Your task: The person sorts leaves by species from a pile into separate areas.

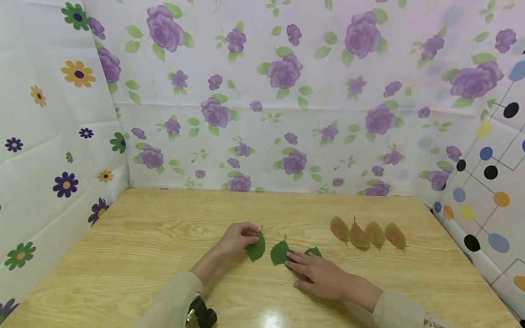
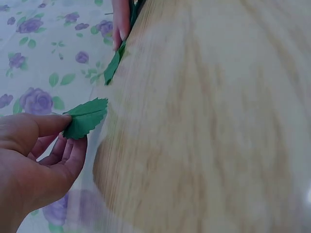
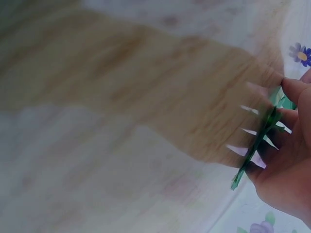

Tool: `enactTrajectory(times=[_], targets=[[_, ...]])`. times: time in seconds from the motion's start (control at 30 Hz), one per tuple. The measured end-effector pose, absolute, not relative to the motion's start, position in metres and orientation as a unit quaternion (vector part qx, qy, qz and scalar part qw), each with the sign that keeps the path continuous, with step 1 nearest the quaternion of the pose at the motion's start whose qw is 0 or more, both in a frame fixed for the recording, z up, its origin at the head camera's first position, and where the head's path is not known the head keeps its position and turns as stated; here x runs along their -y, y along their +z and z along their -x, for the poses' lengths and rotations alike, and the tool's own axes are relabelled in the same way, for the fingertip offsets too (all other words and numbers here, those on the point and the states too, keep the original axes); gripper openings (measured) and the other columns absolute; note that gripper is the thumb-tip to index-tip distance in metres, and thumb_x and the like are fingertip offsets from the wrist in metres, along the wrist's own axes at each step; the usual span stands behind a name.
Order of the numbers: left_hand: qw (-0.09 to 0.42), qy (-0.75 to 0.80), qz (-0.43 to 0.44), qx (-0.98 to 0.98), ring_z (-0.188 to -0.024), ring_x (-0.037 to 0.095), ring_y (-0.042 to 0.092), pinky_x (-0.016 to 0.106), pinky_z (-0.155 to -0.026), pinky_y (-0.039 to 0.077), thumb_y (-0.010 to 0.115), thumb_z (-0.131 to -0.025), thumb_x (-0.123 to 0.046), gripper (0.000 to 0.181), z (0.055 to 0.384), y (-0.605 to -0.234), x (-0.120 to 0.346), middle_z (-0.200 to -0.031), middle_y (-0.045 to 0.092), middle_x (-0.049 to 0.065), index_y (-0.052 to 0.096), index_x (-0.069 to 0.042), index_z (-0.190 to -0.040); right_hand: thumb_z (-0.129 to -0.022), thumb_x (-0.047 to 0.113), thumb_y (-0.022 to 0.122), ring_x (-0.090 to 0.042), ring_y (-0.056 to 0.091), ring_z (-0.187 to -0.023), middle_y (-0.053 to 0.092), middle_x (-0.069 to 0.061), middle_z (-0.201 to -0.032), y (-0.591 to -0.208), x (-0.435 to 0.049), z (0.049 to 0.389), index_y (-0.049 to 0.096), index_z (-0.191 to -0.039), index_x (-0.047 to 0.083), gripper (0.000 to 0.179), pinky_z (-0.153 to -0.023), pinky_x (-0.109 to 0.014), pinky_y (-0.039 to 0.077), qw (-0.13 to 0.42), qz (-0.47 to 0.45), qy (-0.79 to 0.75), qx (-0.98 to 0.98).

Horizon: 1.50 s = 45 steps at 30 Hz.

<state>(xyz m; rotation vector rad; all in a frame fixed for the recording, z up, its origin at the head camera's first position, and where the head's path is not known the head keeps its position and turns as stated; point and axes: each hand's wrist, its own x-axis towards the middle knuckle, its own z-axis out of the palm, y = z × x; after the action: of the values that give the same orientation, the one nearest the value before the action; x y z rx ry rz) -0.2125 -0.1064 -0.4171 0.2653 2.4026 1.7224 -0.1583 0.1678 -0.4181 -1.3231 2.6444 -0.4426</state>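
Observation:
My left hand [image 1: 237,240] pinches a green leaf [image 1: 256,248] with a toothed edge between thumb and fingers. In the left wrist view that leaf [image 2: 88,118] is tilted, its tip pointing away from the hand. To the right, my right hand [image 1: 324,277] lies palm down with its fingers extended over green leaves on the table. One green leaf [image 1: 279,253] shows left of its fingertips, stem pointing back. Another green leaf [image 1: 314,251] pokes out behind the fingers, the rest of it covered. The right wrist view shows a green leaf [image 3: 257,143] edge-on beneath the fingers.
Several reddish-green leaves [image 1: 359,237] lie in a row at the back right of the wooden table [image 1: 156,255]. A purple-flowered cloth [image 1: 262,150] hangs behind the table, with patterned cloths at both sides. A black device [image 1: 203,313] is on the left wrist.

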Motion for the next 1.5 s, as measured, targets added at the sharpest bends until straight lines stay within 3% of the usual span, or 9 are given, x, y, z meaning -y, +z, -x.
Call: enactTrajectory(times=[0.33,0.53,0.8,1.2,1.33,1.5], targets=[[0.067,0.564,-0.043,-0.822,-0.087,0.022,0.06,0.032,-0.073,0.054,0.061,-0.092,0.004,0.017,0.229,-0.417,0.141,-0.099,0.061,0.012,0.065,0.005,-0.108,-0.103,0.037,0.045,-0.035,0.03,-0.138,0.032,-0.017,-0.152,-0.419,-0.168,0.157,0.043,-0.144,0.0,0.055,-0.105,-0.057,0.031,0.068,0.449,-0.148,-0.879],[0.052,0.563,-0.038,-0.824,-0.097,0.025,0.06,0.031,-0.08,0.052,0.06,-0.094,-0.001,0.022,0.236,-0.41,0.172,-0.108,0.064,0.016,0.064,0.007,-0.114,-0.103,0.038,0.045,-0.033,0.03,-0.139,0.032,-0.016,-0.152,-0.418,-0.168,0.157,0.043,-0.144,0.001,0.056,-0.106,-0.056,0.03,0.075,0.444,-0.149,-0.88],[0.058,0.582,-0.008,-0.811,-0.108,0.029,0.058,0.032,-0.089,0.051,0.054,-0.098,-0.004,0.029,0.239,-0.4,0.216,-0.122,0.056,0.024,0.057,0.01,-0.124,-0.103,0.038,0.045,-0.032,0.031,-0.138,0.033,-0.016,-0.152,-0.417,-0.168,0.156,0.043,-0.144,0.001,0.056,-0.106,-0.056,0.031,0.071,0.445,-0.147,-0.881],[0.033,0.517,0.01,-0.855,-0.119,0.042,0.048,0.046,-0.1,0.042,0.055,-0.097,-0.002,0.03,0.24,-0.405,0.252,-0.127,0.053,0.03,0.056,0.012,-0.124,-0.103,0.04,0.044,-0.032,0.031,-0.139,0.032,-0.016,-0.152,-0.42,-0.169,0.157,0.043,-0.144,0.001,0.057,-0.106,-0.056,0.031,0.071,0.448,-0.146,-0.879],[0.031,0.508,0.005,-0.861,-0.114,0.041,0.051,0.041,-0.094,0.046,0.056,-0.096,-0.001,0.03,0.24,-0.405,0.259,-0.12,0.056,0.029,0.056,0.014,-0.121,-0.103,0.04,0.044,-0.032,0.031,-0.138,0.032,-0.016,-0.152,-0.42,-0.168,0.157,0.043,-0.144,0.001,0.057,-0.106,-0.056,0.031,0.069,0.448,-0.146,-0.879],[0.025,0.487,-0.006,-0.873,-0.096,0.031,0.057,0.03,-0.075,0.052,0.058,-0.092,0.004,0.028,0.239,-0.406,0.262,-0.104,0.061,0.022,0.056,0.017,-0.117,-0.103,0.04,0.044,-0.032,0.032,-0.138,0.033,-0.016,-0.152,-0.419,-0.168,0.157,0.043,-0.144,0.001,0.056,-0.105,-0.055,0.032,0.064,0.449,-0.144,-0.879]])
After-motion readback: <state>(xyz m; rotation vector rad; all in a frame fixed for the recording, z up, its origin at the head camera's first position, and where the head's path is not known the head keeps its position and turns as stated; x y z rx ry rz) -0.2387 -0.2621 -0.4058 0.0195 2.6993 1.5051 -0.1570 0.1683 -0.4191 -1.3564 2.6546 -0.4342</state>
